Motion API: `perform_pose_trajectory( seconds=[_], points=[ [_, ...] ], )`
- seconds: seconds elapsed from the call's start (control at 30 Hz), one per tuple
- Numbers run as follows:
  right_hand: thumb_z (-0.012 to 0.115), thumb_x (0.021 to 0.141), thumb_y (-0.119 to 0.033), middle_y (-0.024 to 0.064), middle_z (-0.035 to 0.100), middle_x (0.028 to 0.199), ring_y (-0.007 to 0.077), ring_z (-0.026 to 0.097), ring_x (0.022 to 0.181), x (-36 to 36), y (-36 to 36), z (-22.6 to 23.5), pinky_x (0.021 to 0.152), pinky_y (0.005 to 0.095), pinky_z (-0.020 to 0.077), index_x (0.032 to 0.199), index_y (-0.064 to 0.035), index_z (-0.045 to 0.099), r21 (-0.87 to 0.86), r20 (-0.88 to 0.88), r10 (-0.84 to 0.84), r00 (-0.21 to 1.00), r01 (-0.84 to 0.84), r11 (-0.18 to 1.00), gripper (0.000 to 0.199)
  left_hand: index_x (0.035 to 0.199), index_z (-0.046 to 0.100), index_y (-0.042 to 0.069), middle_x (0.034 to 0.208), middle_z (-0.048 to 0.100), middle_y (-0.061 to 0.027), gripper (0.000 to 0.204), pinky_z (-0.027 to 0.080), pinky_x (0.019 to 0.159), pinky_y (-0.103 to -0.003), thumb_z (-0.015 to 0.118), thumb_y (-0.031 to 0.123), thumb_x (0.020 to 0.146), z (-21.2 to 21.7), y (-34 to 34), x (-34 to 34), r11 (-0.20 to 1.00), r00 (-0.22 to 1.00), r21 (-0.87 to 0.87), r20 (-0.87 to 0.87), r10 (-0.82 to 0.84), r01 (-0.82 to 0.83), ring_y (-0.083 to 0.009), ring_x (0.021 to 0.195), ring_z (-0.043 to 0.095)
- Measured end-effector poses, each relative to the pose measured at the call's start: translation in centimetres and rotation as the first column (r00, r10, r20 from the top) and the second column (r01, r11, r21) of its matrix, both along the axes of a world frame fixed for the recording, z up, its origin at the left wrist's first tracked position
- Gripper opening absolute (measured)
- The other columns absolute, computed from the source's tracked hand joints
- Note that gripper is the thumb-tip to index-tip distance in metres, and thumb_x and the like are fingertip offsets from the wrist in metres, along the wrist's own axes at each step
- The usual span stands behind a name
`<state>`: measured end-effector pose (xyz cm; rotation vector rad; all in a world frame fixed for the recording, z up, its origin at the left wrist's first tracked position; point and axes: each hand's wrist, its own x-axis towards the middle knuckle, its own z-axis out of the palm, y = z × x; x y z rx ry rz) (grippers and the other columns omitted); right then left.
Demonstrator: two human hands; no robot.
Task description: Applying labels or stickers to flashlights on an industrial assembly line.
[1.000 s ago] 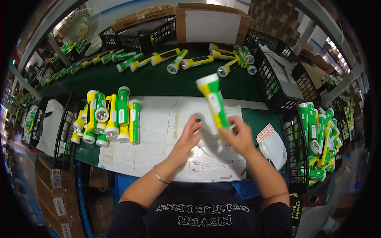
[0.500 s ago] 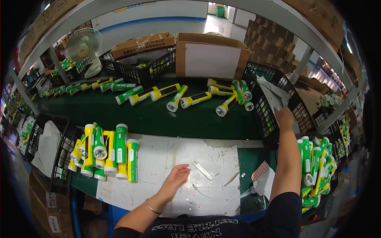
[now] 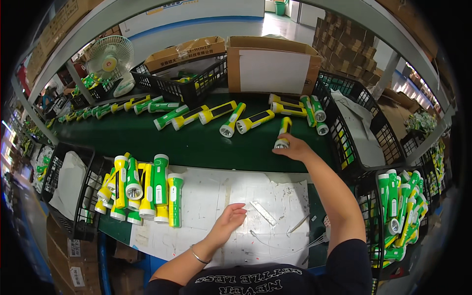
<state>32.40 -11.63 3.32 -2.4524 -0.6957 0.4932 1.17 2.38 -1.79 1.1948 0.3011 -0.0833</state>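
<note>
My right hand (image 3: 296,148) reaches over the green conveyor belt, its fingers closed around the lens end of a yellow flashlight (image 3: 285,127). More yellow and green flashlights lie close by, among them a yellow one (image 3: 255,121) to its left and a green one (image 3: 318,109) to its right. Above the white work surface (image 3: 206,191), my left hand (image 3: 230,222) holds nothing, its fingers extended and slightly curled. Just right of it lies a flat, clear strip (image 3: 263,213). A stack of flashlights (image 3: 161,179) stands at the left of this surface.
Black crates stand at the left (image 3: 69,216) and the far right (image 3: 339,132) of the belt. Another crate (image 3: 371,206) beside my right arm holds a heap of flashlights. An open cardboard box (image 3: 273,71) stands behind the belt. White cables (image 3: 280,248) lie near my body.
My right hand has moved left from the right-hand crate to the belt and taken hold of a yellow flashlight, which has turned more upright. The left hand stays nearly in place.
</note>
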Motion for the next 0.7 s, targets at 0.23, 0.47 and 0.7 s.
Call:
perform_pose_trajectory(
  seconds=[0.23, 0.47, 0.7],
  points=[
    [0.069, 0.073, -0.040, 0.0061, 0.064, 0.089, 0.0170, 0.059, 0.074, -13.3, -3.7, 8.3, 0.068, 0.0287, 0.0464, 0.118, -0.0182, 0.053, 0.186, -0.058, 0.539, 0.840, -0.522, 0.833, 0.053, 0.131, 0.037, 0.006, 0.133, 0.033, -0.0192, 0.071, 0.025, 0.103, -0.045, 0.071, 0.027, 0.072, 5.8, 0.3, -0.1, 0.163, 0.919, 0.929, 0.357, -0.170, -0.331, -0.0365, 0.126, 0.029],
    [0.059, 0.088, -0.026, -0.0011, 0.060, 0.085, 0.0042, 0.048, 0.070, -19.0, -5.7, 7.8, 0.057, 0.0190, 0.0371, 0.123, -0.0113, 0.050, 0.504, -0.567, 0.457, 0.685, -0.151, 0.851, 0.039, 0.131, 0.036, 0.006, 0.112, 0.054, -0.0135, 0.057, 0.050, 0.079, -0.031, 0.063, 0.024, 0.085, 3.5, -1.9, -2.3, 0.902, 0.893, -0.061, 0.187, -0.410, 0.427, -0.0201, 0.098, 0.059],
    [0.056, 0.088, -0.024, 0.0046, 0.060, 0.077, 0.0017, 0.030, 0.047, -22.3, -8.4, 0.4, 0.042, 0.0175, 0.0221, 0.128, -0.0121, 0.043, 0.569, -0.570, 0.216, 0.793, 0.192, 0.799, 0.043, 0.121, 0.041, 0.004, 0.104, 0.056, -0.0140, 0.037, 0.053, 0.072, -0.032, 0.043, 0.031, 0.095, 0.9, -2.8, -3.0, 0.782, 0.975, -0.607, -0.051, -0.217, 0.142, -0.0198, 0.083, 0.060]
  ],
)
